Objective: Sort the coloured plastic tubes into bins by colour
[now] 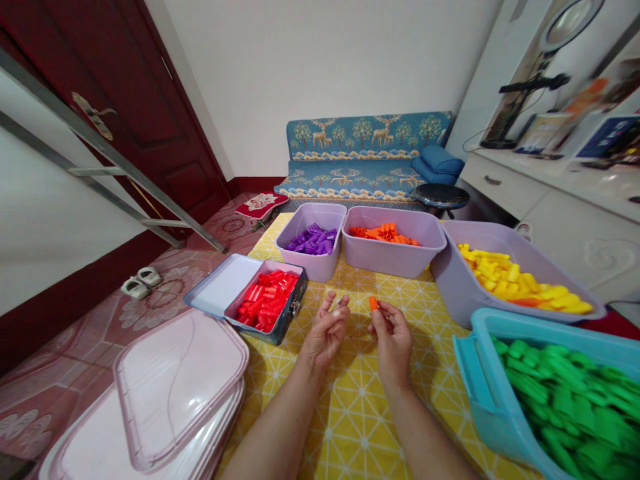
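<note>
My right hand (393, 340) pinches a small orange plastic tube piece (373, 303) between thumb and fingers, above the yellow patterned tablecloth (360, 400). Beside it, my left hand (327, 333) has its fingers apart and half curled, with nothing visible in it. Left of that hand is an open tin box (283, 330) filled with red plastic pieces (267, 300). Beyond my hands stand a lilac bin (320, 267) with purple pieces (313, 240) and another lilac bin (390, 259) containing orange pieces (385, 233).
On the right are a lilac bin (453, 287) of yellow pieces (520, 280) and a turquoise bin (480, 393) of green pieces (575, 400). Stacked pale lids (185, 380) lie at front left. A ladder (135, 183), stool (441, 195) and sofa (350, 177) stand farther off.
</note>
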`<state>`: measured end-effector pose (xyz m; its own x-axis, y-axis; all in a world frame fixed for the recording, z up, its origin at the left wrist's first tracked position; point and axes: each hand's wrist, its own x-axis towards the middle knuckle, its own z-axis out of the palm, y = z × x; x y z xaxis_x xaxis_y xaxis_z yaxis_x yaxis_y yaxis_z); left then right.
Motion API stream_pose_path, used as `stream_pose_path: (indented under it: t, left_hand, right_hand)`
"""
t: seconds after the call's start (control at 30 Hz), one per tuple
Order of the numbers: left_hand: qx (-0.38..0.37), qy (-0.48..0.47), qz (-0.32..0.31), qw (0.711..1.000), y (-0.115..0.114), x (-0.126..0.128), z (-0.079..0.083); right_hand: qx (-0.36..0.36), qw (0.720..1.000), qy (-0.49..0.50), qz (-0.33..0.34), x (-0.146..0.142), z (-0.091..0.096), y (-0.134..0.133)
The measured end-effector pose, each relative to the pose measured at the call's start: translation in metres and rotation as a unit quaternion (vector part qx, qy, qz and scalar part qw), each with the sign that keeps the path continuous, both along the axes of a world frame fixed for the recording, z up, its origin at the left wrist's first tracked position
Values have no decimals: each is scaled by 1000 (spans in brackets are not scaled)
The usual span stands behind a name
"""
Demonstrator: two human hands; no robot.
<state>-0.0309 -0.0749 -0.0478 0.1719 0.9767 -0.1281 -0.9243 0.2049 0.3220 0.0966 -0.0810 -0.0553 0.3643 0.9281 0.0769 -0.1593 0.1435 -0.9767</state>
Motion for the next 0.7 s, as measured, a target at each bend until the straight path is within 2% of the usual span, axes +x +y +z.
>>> stream_pose_path:
  t: [0.2,0.5,0.7]
  left_hand:
    - [17,-23,-14,999,1,0,-2]
    - [17,44,-22,999,-2,1,3]
    - [29,29,-32,999,-2,1,2]
  right_hand:
    - [1,1000,-6,-6,0,-2,1]
    - [-10,1000,-9,-5,0,-2,0]
    - [-8,1000,-6,-1,0,-2,1]
